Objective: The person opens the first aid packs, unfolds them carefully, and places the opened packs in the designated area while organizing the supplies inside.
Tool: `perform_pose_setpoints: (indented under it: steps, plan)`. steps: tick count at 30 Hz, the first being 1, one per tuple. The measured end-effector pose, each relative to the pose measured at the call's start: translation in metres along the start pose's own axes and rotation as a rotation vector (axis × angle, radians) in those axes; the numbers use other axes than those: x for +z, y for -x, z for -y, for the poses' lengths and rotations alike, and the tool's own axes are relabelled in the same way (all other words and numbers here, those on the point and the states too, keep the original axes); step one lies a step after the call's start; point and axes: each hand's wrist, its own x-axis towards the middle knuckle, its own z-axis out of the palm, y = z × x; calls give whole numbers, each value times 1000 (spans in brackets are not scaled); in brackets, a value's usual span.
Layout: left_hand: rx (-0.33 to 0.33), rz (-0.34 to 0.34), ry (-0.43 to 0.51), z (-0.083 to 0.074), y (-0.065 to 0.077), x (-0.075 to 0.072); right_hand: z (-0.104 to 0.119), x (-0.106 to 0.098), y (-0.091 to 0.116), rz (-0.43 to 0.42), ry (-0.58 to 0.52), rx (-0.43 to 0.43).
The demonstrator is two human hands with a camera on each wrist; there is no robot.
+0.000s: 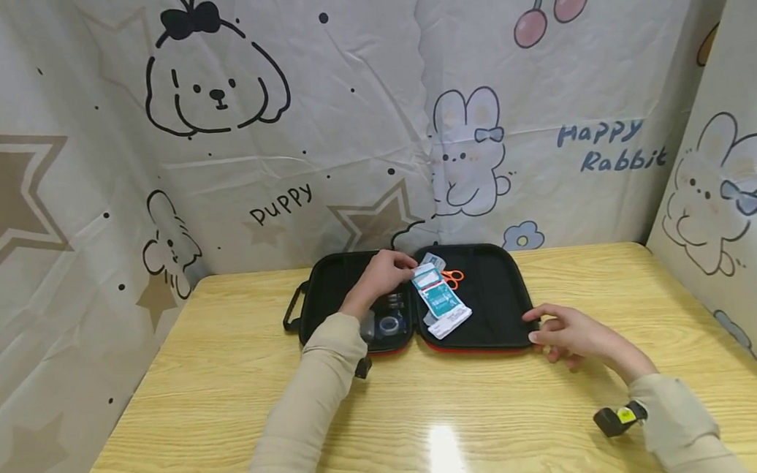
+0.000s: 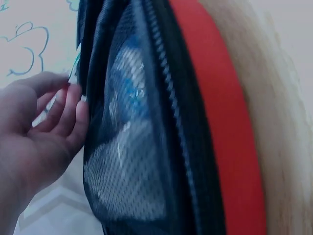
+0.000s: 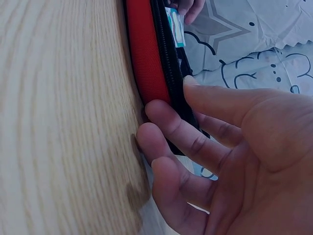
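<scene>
A zip case [image 1: 497, 287], black inside with a red outer shell, lies unfolded on the table. My left hand [image 1: 384, 273] reaches over its middle and pinches the top end of a teal-and-white packet [image 1: 440, 294]. In the left wrist view only a thin edge of that packet shows at the fingertips. Orange-handled scissors [image 1: 452, 278] lie partly behind the packet, over the case's right half. At the right front corner, my right hand [image 1: 573, 333] grips the case's rim, thumb above and index finger against the red side [image 3: 149, 58].
The left half has a mesh pocket [image 2: 132, 166] with clear-wrapped items inside, among them a ring-shaped roll [image 1: 390, 326]. A carry handle [image 1: 293, 308] sticks out on the left. Behind the wooden table [image 1: 497, 419] hangs a printed cloth [image 1: 357, 121].
</scene>
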Motion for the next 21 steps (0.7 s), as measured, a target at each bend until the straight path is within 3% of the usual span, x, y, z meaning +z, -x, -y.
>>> perform_pose_setpoints:
  steps: [7, 11, 15, 21]
  plan:
    - [18, 161, 114, 9, 9, -13, 1, 1, 2, 3, -10, -2]
    - [22, 198, 145, 10, 12, -18, 1, 1, 2, 0, -5, 1]
    - [25, 170, 177, 12, 12, -20, 1, 1, 2, 0, 2, 6]
    - [53, 52, 184, 11, 14, -25, 1, 2, 2, -2, 1, 16]
